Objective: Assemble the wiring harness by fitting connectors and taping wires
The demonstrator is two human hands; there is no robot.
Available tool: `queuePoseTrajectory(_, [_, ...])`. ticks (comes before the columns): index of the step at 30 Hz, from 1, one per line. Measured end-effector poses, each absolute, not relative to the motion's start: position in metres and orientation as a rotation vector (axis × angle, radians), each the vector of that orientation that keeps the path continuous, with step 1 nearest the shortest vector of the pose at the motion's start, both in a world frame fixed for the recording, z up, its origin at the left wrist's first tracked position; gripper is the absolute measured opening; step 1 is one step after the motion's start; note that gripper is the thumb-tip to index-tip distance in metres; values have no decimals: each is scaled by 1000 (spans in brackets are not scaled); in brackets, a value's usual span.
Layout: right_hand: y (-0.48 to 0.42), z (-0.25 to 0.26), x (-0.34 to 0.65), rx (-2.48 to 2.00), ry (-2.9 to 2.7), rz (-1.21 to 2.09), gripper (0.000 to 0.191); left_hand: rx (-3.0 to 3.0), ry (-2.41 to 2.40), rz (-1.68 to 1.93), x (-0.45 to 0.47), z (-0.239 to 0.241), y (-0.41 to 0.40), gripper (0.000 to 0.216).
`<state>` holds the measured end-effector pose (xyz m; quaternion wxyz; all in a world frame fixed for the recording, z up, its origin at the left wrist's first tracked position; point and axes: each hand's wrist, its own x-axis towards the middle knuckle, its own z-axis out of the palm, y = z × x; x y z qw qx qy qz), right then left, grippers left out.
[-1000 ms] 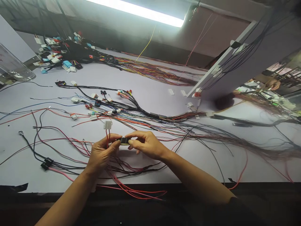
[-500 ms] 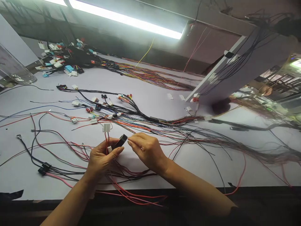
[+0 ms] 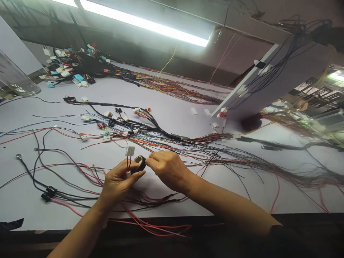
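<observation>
My left hand [image 3: 119,179] is closed around a roll of black tape [image 3: 143,164] and two red wires. A white connector [image 3: 130,151] sits on top of these wires, above my fingers. A smaller white piece [image 3: 128,174] shows on the wires by my thumb. My right hand [image 3: 168,168] pinches at the right edge of the tape roll, apparently on its loose end; the fingertips partly hide it. Below both hands, red and black wires [image 3: 158,202] run across the white tabletop [image 3: 193,200].
A wire harness [image 3: 158,130] with several connectors stretches across the table behind my hands. Black connectors [image 3: 49,193] on cables lie to the left. At the back left is a connector pile [image 3: 67,68], and a white post [image 3: 247,79] rises at the right.
The tape roll has turned so that its round opening shows. The white connector and my left hand have shifted slightly right. My right hand stays at the roll's edge.
</observation>
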<state>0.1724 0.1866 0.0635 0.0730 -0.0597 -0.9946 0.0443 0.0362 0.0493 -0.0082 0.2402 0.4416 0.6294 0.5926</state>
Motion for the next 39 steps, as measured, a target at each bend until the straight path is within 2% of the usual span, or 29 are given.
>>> queuePoseTrajectory(8, [187, 65, 165, -34, -3044, 52, 24, 1187, 1717, 1558, 35, -9, 50, 13])
queuePoseTrajectory(15, [197, 52, 168, -238, -2890, 455, 12, 1160, 1741, 1506, 35, -6, 51, 12])
queuePoseTrajectory(21, [201, 52, 177, -247, -2768, 698, 12, 1126, 1754, 1482, 35, -3, 51, 13])
queuePoseTrajectory(23, [198, 51, 178, -257, -2751, 647, 14, 1126, 1752, 1481, 35, -3, 52, 13])
queuePoseTrajectory(29, [185, 40, 175, -240, -2818, 228, 22, 1119, 1754, 1499, 36, -3, 53, 14])
queuePoseTrajectory(32, [182, 36, 172, -281, -2784, 187, 23, 1094, 1741, 1506, 36, -3, 53, 15])
queuePoseTrajectory(35, [183, 36, 171, -305, -2759, 298, 21, 1077, 1725, 1494, 36, -4, 53, 16])
queuePoseTrajectory(39, [190, 38, 172, -335, -2702, 614, 13, 1064, 1709, 1447, 34, -5, 52, 16])
